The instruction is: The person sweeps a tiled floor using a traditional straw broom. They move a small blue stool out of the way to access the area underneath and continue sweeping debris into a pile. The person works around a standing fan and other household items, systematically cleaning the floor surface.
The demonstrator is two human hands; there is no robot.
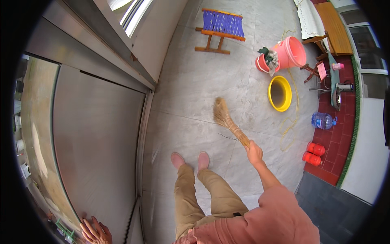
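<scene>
My right hand is wrapped round the handle of a short straw hand broom. The broom's brush end points away from me, over the grey floor ahead of my feet, and its bristles are slightly blurred. Whether they touch the floor I cannot tell. At the lower left, my left hand lies with its fingers stretched out against the lower edge of a metal door panel. Nothing shows in that hand.
Ahead stands a folding stool with a purple woven seat. To the right are a yellow basin of murky water, a pink bucket, a smaller red bucket, a loose yellow hose, a water jug and red containers.
</scene>
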